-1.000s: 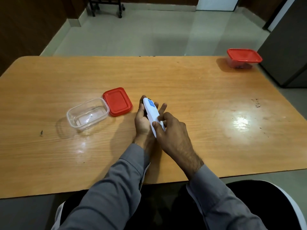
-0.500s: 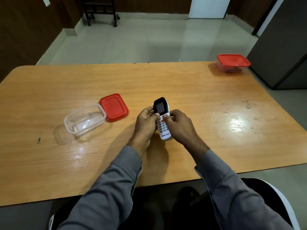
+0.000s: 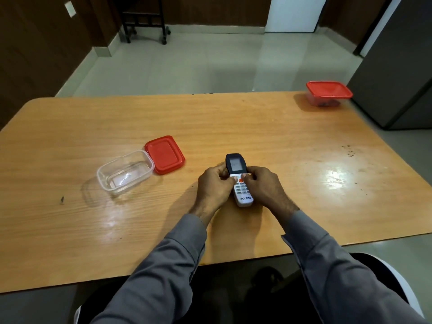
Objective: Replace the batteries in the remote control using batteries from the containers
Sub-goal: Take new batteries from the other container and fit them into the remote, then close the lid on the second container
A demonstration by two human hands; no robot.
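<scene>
My left hand point(image 3: 216, 183) and right hand point(image 3: 261, 185) grip the remote control point(image 3: 238, 180) face up, hiding its sides and back. I cannot make out what the far lidded container point(image 3: 328, 93) holds.

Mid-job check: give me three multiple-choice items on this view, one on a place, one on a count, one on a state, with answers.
1. Where is the loose lid?
A. On the floor
B. On the table, beside the open tub
C. On the remote

2. How many red lids show?
A. One
B. Two
C. Four

3. What state is the far tub in?
A. Lidded
B. Open
C. Tipped over

Answers:
1 B: the lid lies flat at the clear tub's right end.
2 B: one is loose by the open tub, one sits on the far tub at the table's right corner.
3 A: its red lid covers the top.

Both the left hand and right hand hold the remote, buttons up.
</scene>
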